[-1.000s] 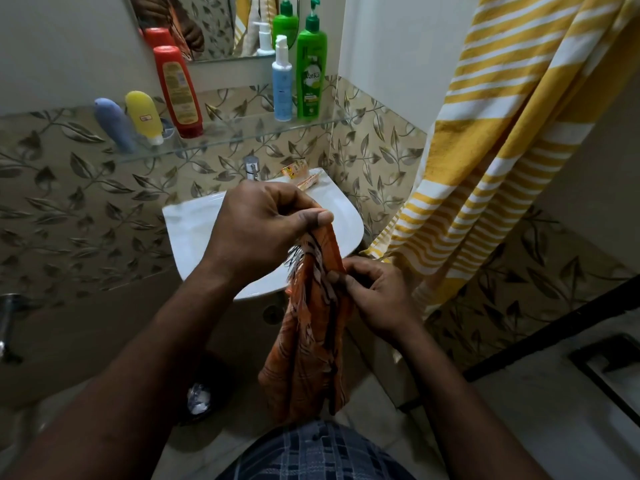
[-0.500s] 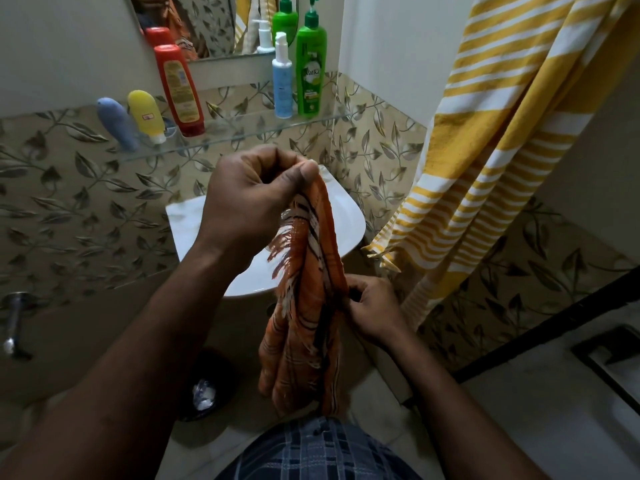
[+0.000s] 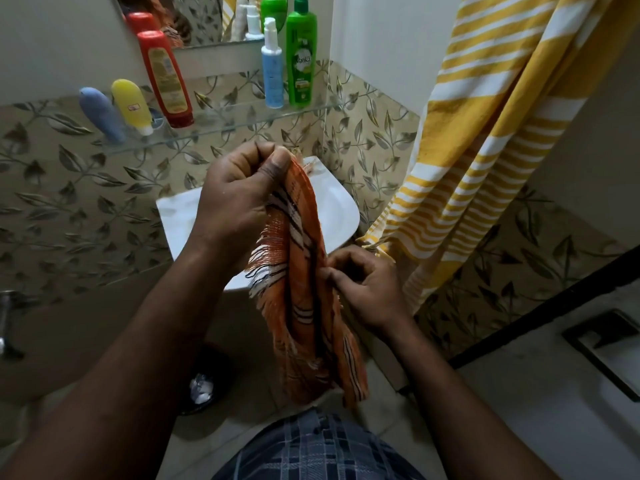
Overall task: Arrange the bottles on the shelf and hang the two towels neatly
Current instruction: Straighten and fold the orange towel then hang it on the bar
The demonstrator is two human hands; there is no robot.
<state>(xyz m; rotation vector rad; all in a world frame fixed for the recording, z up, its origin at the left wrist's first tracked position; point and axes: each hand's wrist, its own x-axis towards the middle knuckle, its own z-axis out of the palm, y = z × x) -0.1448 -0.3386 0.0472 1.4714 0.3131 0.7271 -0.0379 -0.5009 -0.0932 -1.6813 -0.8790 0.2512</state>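
An orange towel (image 3: pixel 304 299) with black and white stripes and a fringed end hangs bunched in front of the sink. My left hand (image 3: pixel 239 199) pinches its top edge between thumb and fingers. Lower down, my right hand (image 3: pixel 363 285) grips its right edge. On the glass shelf (image 3: pixel 225 126) stand a blue tube (image 3: pixel 100 114), a yellow tube (image 3: pixel 133 105), a red bottle (image 3: pixel 166 77), a light blue pump bottle (image 3: pixel 272 74) and a green bottle (image 3: pixel 301 60). A yellow and white striped towel (image 3: pixel 485 133) hangs at the right.
A white sink (image 3: pixel 339 209) juts from the leaf-patterned tiled wall below the shelf. A mirror (image 3: pixel 207 15) sits above it. A dark floor drain (image 3: pixel 202 393) lies under the sink. A black bar (image 3: pixel 554 299) and a dark frame (image 3: pixel 602 351) are at the lower right.
My left hand has raised the orange towel's top edge from sink level up toward the shelf. My right hand has slid down along the towel's right side.
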